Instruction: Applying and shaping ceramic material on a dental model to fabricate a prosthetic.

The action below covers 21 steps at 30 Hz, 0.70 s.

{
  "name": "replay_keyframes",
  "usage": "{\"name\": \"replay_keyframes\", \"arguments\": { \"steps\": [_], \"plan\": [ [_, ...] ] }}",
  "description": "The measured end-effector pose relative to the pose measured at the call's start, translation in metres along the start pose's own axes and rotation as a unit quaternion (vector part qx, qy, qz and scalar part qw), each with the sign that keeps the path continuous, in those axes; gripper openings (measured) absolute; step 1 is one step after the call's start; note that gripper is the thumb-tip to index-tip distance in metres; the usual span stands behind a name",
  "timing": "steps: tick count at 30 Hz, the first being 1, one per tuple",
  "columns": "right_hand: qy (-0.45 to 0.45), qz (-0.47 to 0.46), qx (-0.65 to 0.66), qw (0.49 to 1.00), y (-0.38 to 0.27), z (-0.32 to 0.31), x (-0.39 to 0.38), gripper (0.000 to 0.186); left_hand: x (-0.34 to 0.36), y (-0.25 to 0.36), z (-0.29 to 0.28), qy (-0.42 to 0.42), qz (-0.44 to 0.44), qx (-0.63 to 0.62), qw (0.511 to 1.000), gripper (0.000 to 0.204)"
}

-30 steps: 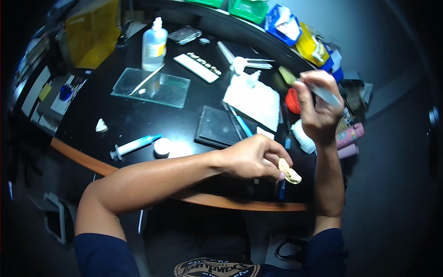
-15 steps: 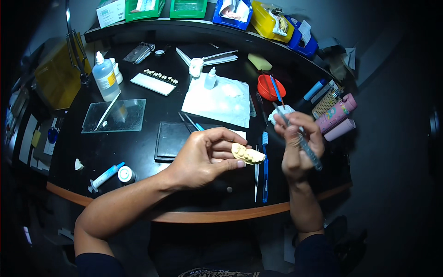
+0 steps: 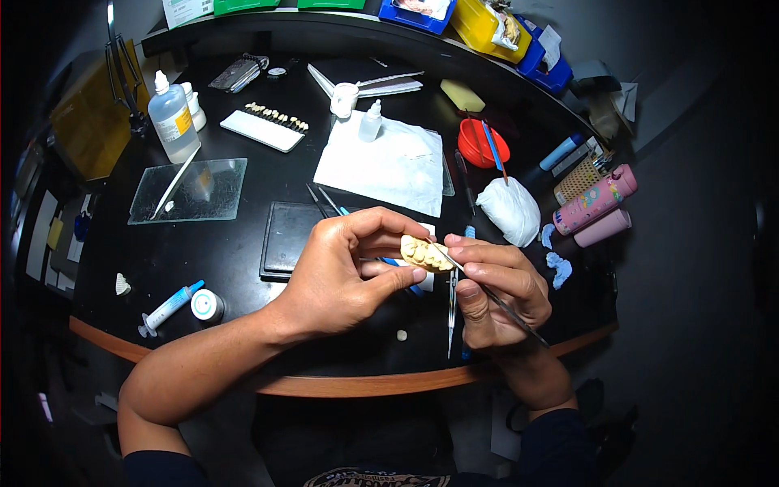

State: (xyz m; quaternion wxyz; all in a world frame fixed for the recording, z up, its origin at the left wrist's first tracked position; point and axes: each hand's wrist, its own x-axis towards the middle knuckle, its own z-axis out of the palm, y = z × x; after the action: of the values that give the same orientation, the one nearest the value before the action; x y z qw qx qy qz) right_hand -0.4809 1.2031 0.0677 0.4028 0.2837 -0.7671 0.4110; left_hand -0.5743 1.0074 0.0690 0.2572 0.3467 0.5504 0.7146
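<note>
My left hand (image 3: 345,272) holds a yellowish plaster dental cast (image 3: 418,254) with a row of teeth, gripped at its edge between thumb and fingers above the desk. In my right hand (image 3: 507,292) is a slim metal dental instrument (image 3: 523,324), held like a pen. Its thin tip lies against or just over the teeth of the cast; actual contact I cannot tell. Beneath the hands are metal tweezers (image 3: 451,321) and a blue toothbrush (image 3: 470,233), mostly covered by my right hand. A small whitish piece (image 3: 402,334) lies near the desk's front edge.
A syringe (image 3: 170,308) and round jar (image 3: 207,305) sit at left, below a glass slab (image 3: 223,191). A clear bottle (image 3: 172,122) and shade guide (image 3: 264,130) stand behind. Right lie a red bowl (image 3: 479,146), white bundle (image 3: 511,211) and pink bottle (image 3: 596,199).
My right hand has moved left and brought the instrument to the cast, where it was held apart before. The left hand has tipped the cast so its teeth show more.
</note>
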Motion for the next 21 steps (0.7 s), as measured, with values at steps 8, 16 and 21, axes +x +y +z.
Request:
{"name": "replay_keyframes", "arguments": {
  "steps": [8,16,21],
  "plan": [
    [-0.001,-0.01,-0.008,1.0,-0.0022,0.0042,-0.0039,0.016,-0.0025,-0.0033,0.0004,0.029,0.03,-0.013,0.999,0.028],
    [-0.015,-0.008,-0.012,1.0,-0.001,0.0034,-0.0019,0.014,-0.0016,-0.0054,-0.0013,0.028,0.05,-0.021,0.998,0.027],
    [-0.026,-0.014,-0.023,0.999,0.0003,0.0011,0.0026,0.014,-0.0008,-0.0063,-0.002,0.017,0.048,-0.006,0.999,0.03]
  ]
}}
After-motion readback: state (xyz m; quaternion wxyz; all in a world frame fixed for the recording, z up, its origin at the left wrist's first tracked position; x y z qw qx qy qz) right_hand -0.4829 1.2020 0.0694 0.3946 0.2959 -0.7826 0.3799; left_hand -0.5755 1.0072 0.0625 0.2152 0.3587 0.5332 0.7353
